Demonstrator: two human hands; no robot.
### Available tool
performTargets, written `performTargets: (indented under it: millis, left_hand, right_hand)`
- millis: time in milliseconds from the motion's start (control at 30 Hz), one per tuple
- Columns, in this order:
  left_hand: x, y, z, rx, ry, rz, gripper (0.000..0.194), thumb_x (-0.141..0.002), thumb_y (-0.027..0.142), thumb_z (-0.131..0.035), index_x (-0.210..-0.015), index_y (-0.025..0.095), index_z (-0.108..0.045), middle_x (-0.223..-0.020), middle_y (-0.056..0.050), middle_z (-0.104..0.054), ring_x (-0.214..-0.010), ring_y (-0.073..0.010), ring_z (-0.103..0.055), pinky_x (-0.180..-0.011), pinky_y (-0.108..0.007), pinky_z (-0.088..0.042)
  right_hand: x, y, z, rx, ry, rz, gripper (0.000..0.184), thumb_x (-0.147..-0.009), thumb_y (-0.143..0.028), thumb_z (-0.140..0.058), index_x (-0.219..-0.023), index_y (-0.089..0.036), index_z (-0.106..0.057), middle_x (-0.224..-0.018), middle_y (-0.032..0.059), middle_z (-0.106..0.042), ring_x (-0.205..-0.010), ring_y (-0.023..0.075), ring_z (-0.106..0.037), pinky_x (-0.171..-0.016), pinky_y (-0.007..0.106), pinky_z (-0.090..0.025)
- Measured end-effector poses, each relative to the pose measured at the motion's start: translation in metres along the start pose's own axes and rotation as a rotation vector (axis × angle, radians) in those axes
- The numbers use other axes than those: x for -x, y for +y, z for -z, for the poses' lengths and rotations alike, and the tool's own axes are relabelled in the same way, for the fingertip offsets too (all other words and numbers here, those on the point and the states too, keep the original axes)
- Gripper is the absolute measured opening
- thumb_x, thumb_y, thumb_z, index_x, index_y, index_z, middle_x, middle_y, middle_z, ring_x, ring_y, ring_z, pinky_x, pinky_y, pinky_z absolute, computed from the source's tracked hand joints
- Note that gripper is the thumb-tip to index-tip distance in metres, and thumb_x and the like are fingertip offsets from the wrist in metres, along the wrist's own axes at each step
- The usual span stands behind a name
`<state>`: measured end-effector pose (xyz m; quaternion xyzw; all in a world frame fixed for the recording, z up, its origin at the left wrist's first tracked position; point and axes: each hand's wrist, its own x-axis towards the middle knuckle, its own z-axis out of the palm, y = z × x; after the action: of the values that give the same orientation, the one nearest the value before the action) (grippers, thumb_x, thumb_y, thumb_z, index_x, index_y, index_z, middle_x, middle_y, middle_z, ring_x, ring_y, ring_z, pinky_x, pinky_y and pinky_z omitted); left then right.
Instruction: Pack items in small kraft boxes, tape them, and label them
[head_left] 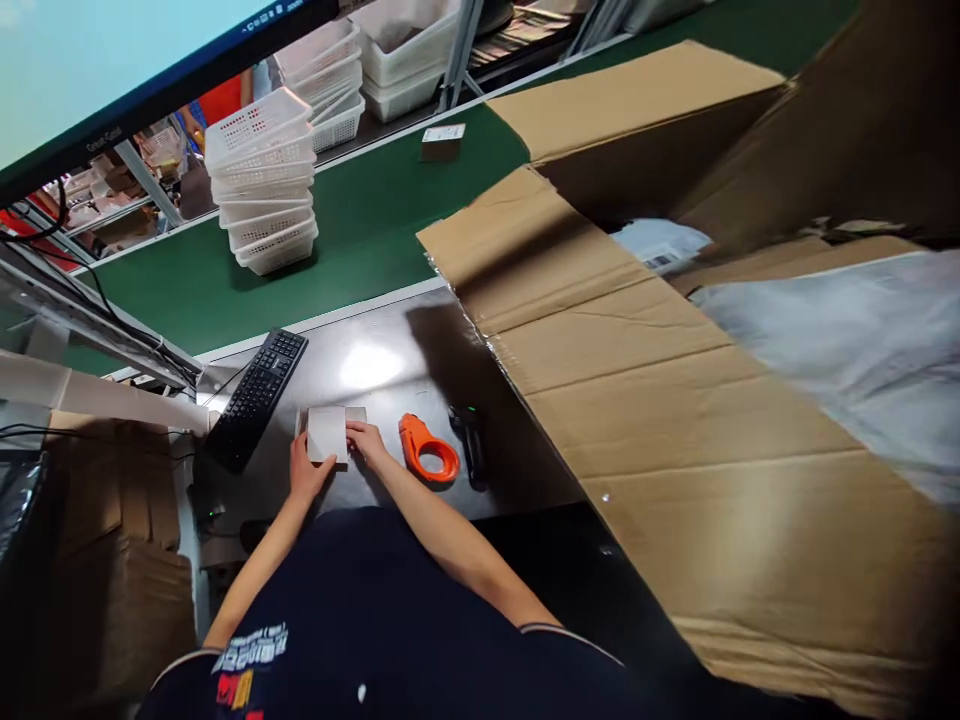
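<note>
A small whitish carton (327,432) lies on the metal tabletop in front of me, with flap-like parts showing at its sides. My left hand (307,472) grips its left and near edge, the thumb along the front. At the right side, my right hand (365,440) has its fingers bent onto the carton's edge; the fingertips are partly hidden. Just right of that hand rests an orange tape dispenser (429,452), and beside it a black handheld device (470,448), probably a scanner. A black keyboard (259,398) sits at an angle to the left.
A large open cardboard box (645,400) with plastic-wrapped packages (885,330) fills the right. Behind the table runs a green belt (367,230) carrying stacked white baskets (264,180) and a small box (442,143). A monitor (135,70) overhangs the upper left.
</note>
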<state>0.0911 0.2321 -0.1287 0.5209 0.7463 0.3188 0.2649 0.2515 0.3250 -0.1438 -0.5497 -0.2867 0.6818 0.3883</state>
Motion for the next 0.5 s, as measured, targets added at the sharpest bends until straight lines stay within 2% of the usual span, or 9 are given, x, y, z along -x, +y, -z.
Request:
performTargets:
  millis: [100,200,300,367,500]
  left_hand:
    - [0.008,-0.009,0.002,0.198,-0.031,0.144,0.075,-0.076,0.030,-0.082,-0.145,0.015,-0.055,-0.145,-0.023,-0.062,-0.126,-0.0350,-0.067,-0.106,-0.050,-0.056]
    - [0.010,-0.015,-0.001,0.317,-0.027,0.237,0.071,-0.079,0.025,-0.078,-0.146,0.016,-0.057,-0.152,-0.022,-0.060,-0.131,-0.0327,-0.066,-0.108,-0.046,-0.056]
    - [0.011,-0.016,-0.005,0.357,-0.036,0.244,0.063,-0.078,0.022,-0.078,-0.139,0.017,-0.064,-0.150,-0.018,-0.064,-0.136,-0.0326,-0.063,-0.111,-0.046,-0.054]
    - [0.012,-0.016,-0.005,0.380,-0.052,0.221,0.064,-0.076,0.021,-0.080,-0.139,0.019,-0.065,-0.149,-0.017,-0.066,-0.138,-0.0331,-0.061,-0.112,-0.047,-0.054]
    - [0.016,-0.016,-0.002,0.460,-0.084,0.216,0.082,-0.076,0.019,-0.079,-0.154,0.020,-0.053,-0.157,-0.019,-0.059,-0.138,-0.0323,-0.062,-0.109,-0.047,-0.056]
  right_hand:
    - [-0.002,0.004,0.005,0.010,0.051,0.017,0.011,-0.058,-0.020,-0.073,-0.069,-0.020,-0.071,-0.062,-0.0022,-0.066,-0.056,0.0123,-0.056,-0.054,0.023,-0.044]
    - [-0.003,0.006,0.004,0.014,0.065,0.007,0.014,-0.060,-0.026,-0.074,-0.072,-0.021,-0.070,-0.063,-0.0021,-0.067,-0.058,0.0133,-0.056,-0.055,0.024,-0.044]
    - [-0.003,0.008,0.001,0.031,0.006,-0.044,0.016,-0.066,-0.033,-0.075,-0.074,-0.020,-0.069,-0.059,0.0000,-0.065,-0.054,0.0155,-0.056,-0.054,0.028,-0.046]
    - [-0.001,0.008,0.000,0.058,-0.039,-0.060,0.018,-0.070,-0.035,-0.074,-0.073,-0.018,-0.069,-0.058,0.0019,-0.064,-0.052,0.0161,-0.055,-0.053,0.029,-0.046]
    - [0.001,0.004,0.006,0.135,-0.075,-0.001,0.016,-0.071,-0.033,-0.073,-0.069,-0.018,-0.070,-0.061,0.0038,-0.068,-0.055,0.0159,-0.056,-0.053,0.028,-0.047]
